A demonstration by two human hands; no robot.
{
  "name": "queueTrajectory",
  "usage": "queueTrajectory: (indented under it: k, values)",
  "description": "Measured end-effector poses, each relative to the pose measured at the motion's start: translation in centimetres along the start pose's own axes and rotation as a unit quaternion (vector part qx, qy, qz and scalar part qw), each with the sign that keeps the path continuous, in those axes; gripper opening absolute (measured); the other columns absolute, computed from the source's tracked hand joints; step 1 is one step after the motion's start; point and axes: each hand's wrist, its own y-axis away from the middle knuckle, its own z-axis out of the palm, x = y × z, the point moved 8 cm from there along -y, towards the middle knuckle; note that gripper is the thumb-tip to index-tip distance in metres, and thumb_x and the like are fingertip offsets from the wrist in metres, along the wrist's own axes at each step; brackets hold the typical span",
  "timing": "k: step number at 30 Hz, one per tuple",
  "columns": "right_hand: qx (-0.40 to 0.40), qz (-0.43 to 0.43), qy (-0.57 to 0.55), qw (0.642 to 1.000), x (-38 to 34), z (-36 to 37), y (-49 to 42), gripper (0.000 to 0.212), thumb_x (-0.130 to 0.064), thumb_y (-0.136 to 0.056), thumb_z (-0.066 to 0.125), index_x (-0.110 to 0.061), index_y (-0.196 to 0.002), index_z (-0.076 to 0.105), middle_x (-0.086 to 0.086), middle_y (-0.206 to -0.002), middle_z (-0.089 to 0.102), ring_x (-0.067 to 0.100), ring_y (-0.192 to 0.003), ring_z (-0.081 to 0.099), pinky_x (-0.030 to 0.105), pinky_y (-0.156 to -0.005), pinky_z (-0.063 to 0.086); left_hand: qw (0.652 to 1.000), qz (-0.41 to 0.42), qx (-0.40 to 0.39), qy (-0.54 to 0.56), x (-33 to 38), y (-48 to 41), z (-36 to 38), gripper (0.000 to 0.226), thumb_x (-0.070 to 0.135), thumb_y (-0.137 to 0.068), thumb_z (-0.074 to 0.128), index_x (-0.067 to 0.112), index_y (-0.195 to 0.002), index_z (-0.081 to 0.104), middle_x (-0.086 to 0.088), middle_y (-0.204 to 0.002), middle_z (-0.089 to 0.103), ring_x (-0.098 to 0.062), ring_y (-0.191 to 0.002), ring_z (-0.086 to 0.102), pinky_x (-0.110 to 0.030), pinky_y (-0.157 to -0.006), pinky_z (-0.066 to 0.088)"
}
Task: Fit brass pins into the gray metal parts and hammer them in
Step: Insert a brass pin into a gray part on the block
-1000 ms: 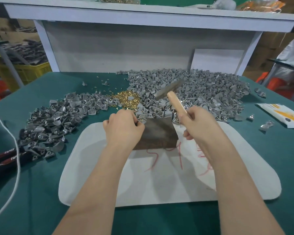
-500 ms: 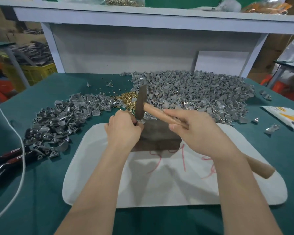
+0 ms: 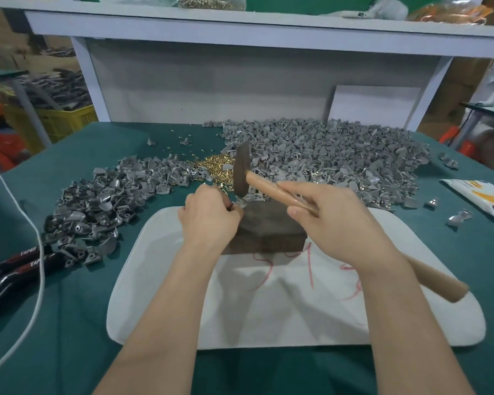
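My left hand [image 3: 208, 215] pinches a small gray metal part [image 3: 240, 201] against the far left corner of a dark metal block [image 3: 268, 226]. My right hand [image 3: 337, 220] grips the wooden handle of a hammer [image 3: 241, 169], whose dark head stands upright with its lower face on or just above the part. A heap of brass pins [image 3: 214, 166] lies just beyond the hands. Gray metal parts form a big pile [image 3: 325, 158] at the back right and another pile [image 3: 103, 201] to the left. The pin in the held part is hidden.
The block sits on a white board [image 3: 297, 303] with red marks, on a green table [image 3: 69, 337]. Black pliers [image 3: 15, 269] and a white cord [image 3: 37, 252] lie at the left. A white packet [image 3: 479, 198] and loose parts [image 3: 457, 218] lie at the right. A white shelf frame [image 3: 240, 32] rises behind.
The hammer swung from raised and pointing away down to the part held by my left hand, and it stays there now. My left hand has kept its place.
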Motion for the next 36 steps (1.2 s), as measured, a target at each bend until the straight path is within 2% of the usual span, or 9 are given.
queueTrajectory:
  k: [3, 6, 8, 10, 14, 19, 22, 29, 36]
  values:
    - [0.068, -0.017, -0.038, 0.997, -0.5, -0.8, 0.0, 0.055, -0.018, -0.092, 0.052, -0.055, -0.131, 0.041, -0.01, -0.115, 0.065, 0.02, -0.098, 0.059, 0.032, -0.086, 0.047, 1.0, 0.008, -0.01, 0.007, 0.3, 0.2, -0.1, 0.018, 0.022, -0.083, 0.066, 0.02, -0.067, 0.059, -0.003, -0.104, 0.064, -0.031, -0.106, 0.053, -0.037, -0.088, 0.04]
    - [0.089, 0.008, -0.053, 0.995, -0.1, 0.2, -0.6, 0.045, -0.01, -0.091, 0.045, -0.044, -0.116, 0.061, 0.004, -0.108, 0.063, 0.025, -0.088, 0.058, 0.038, -0.083, 0.048, 0.998, 0.05, -0.05, -0.006, 1.6, 0.7, 0.6, 0.018, 0.024, -0.083, 0.066, 0.026, -0.068, 0.056, 0.001, -0.102, 0.062, -0.027, -0.106, 0.053, -0.038, -0.092, 0.04]
    - [0.09, 0.051, -0.057, 0.993, 0.6, 1.3, -0.9, 0.031, -0.013, -0.089, 0.05, -0.033, -0.103, 0.069, 0.006, -0.102, 0.06, 0.026, -0.087, 0.059, 0.039, -0.081, 0.048, 0.994, 0.075, -0.073, -0.013, 2.5, 1.0, 1.0, 0.018, 0.026, -0.083, 0.065, 0.029, -0.069, 0.055, 0.004, -0.102, 0.059, -0.024, -0.107, 0.052, -0.039, -0.095, 0.039]
    - [0.083, 0.084, -0.057, 0.991, 0.9, 2.1, -1.0, 0.017, -0.025, -0.086, 0.059, -0.032, -0.097, 0.069, 0.005, -0.105, 0.062, 0.024, -0.098, 0.06, 0.036, -0.084, 0.049, 0.992, 0.092, -0.085, -0.011, 3.1, 1.3, 1.2, 0.025, 0.026, -0.083, 0.065, 0.031, -0.063, 0.051, 0.005, -0.098, 0.058, -0.024, -0.107, 0.052, -0.041, -0.096, 0.04]
    - [0.076, 0.089, -0.04, 0.992, 0.6, 2.9, -1.3, 0.01, -0.036, -0.083, 0.065, -0.032, -0.091, 0.069, 0.002, -0.101, 0.061, 0.023, -0.094, 0.06, 0.032, -0.08, 0.048, 0.989, 0.107, -0.098, 0.006, 3.4, 1.7, 1.2, 0.03, 0.023, -0.082, 0.066, 0.031, -0.06, 0.049, 0.006, -0.094, 0.057, -0.025, -0.108, 0.051, -0.042, -0.098, 0.04]
    - [0.072, 0.082, 0.014, 0.994, -0.2, 3.5, -1.5, 0.01, -0.037, -0.087, 0.06, -0.033, -0.093, 0.067, -0.002, -0.09, 0.046, 0.025, -0.089, 0.059, 0.029, -0.069, 0.036, 0.989, 0.115, -0.096, 0.001, 3.6, 1.7, 1.4, 0.027, 0.025, -0.082, 0.066, 0.03, -0.062, 0.047, 0.005, -0.094, 0.054, -0.026, -0.109, 0.05, -0.039, -0.096, 0.039]
    - [0.076, 0.082, 0.042, 0.993, -0.4, 3.6, -1.5, 0.013, -0.035, -0.09, 0.056, -0.03, -0.096, 0.065, -0.002, -0.089, 0.04, 0.029, -0.091, 0.059, 0.032, -0.071, 0.04, 0.989, 0.117, -0.095, -0.005, 3.8, 1.7, 1.5, 0.02, 0.026, -0.082, 0.064, 0.028, -0.066, 0.052, 0.004, -0.092, 0.054, -0.028, -0.108, 0.049, -0.039, -0.094, 0.039]
    - [0.079, 0.075, 0.087, 0.99, -0.8, 3.8, -1.6, 0.018, -0.028, -0.094, 0.048, -0.024, -0.104, 0.062, 0.0, -0.09, 0.037, 0.032, -0.09, 0.06, 0.032, -0.067, 0.036, 0.989, 0.124, -0.077, -0.025, 4.1, 1.7, 1.8, 0.016, 0.03, -0.084, 0.062, 0.024, -0.07, 0.055, 0.001, -0.098, 0.057, -0.029, -0.106, 0.05, -0.036, -0.086, 0.036]
    - [0.083, 0.08, 0.11, 0.987, -0.9, 3.7, -1.8, 0.018, -0.024, -0.095, 0.046, -0.023, -0.104, 0.061, 0.0, -0.089, 0.036, 0.031, -0.09, 0.06, 0.031, -0.065, 0.031, 0.987, 0.138, -0.072, -0.032, 4.4, 1.9, 1.7, 0.015, 0.026, -0.085, 0.062, 0.02, -0.074, 0.053, 0.001, -0.102, 0.058, -0.028, -0.107, 0.049, -0.037, -0.087, 0.035]
